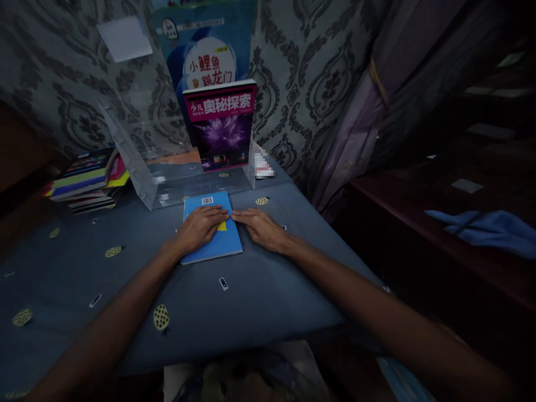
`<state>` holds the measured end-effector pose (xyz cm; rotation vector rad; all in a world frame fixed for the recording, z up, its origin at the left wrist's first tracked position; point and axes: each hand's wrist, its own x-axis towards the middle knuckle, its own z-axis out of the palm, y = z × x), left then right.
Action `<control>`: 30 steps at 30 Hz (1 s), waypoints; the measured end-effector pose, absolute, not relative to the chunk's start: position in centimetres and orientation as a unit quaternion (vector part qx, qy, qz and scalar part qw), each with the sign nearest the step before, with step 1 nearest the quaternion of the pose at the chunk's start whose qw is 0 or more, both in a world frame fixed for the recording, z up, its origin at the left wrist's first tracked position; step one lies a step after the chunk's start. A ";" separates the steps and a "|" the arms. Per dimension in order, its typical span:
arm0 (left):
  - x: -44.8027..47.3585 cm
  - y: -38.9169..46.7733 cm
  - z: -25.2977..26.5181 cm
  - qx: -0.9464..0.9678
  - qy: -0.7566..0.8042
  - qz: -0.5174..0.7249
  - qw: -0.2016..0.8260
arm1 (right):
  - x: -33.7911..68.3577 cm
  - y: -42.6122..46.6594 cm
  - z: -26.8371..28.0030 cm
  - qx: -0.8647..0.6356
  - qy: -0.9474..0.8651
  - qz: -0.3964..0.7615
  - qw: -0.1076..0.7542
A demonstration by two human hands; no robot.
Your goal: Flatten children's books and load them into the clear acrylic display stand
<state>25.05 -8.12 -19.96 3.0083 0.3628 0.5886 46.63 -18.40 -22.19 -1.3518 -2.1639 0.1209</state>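
A thin blue book point(218, 245) with a barcode and a yellow patch lies flat on the table. My left hand point(203, 226) rests across its left and middle part, fingers stretched out flat and pointing right. At the book's right edge is my right hand point(263, 228), fingers extended toward the left hand and the fingertips touching the edge. Neither hand is wrapped round anything. Just behind the book stands a clear plastic rack point(129, 153). A magenta and dark purple book point(224, 131) leans upright in it, in front of a larger blue picture book point(209, 39).
To the left is a stack of books point(90, 181). A partly blurred white item point(263, 164) sits behind the rack's right end. The table point(259, 307) has a blue cloth with pineapple prints. Right of it are a purple curtain point(352, 128) and a blue cloth point(486, 231).
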 end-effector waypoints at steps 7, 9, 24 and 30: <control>25.0 -8.3 -19.6 0.977 0.085 0.191 0.038 | 46.2 -20.2 -22.1 -0.508 -0.807 0.064 0.295; 25.1 -8.5 -19.4 0.979 0.087 0.184 0.029 | 46.1 -20.2 -22.0 -0.510 -0.805 0.066 0.294; 24.6 -11.0 -17.8 0.988 0.095 0.115 0.038 | 45.6 -21.2 -21.4 -0.496 -0.813 0.036 0.303; 23.8 -13.8 -17.7 0.987 0.137 0.086 0.010 | 45.5 -22.6 -21.3 -0.468 -0.818 0.042 0.330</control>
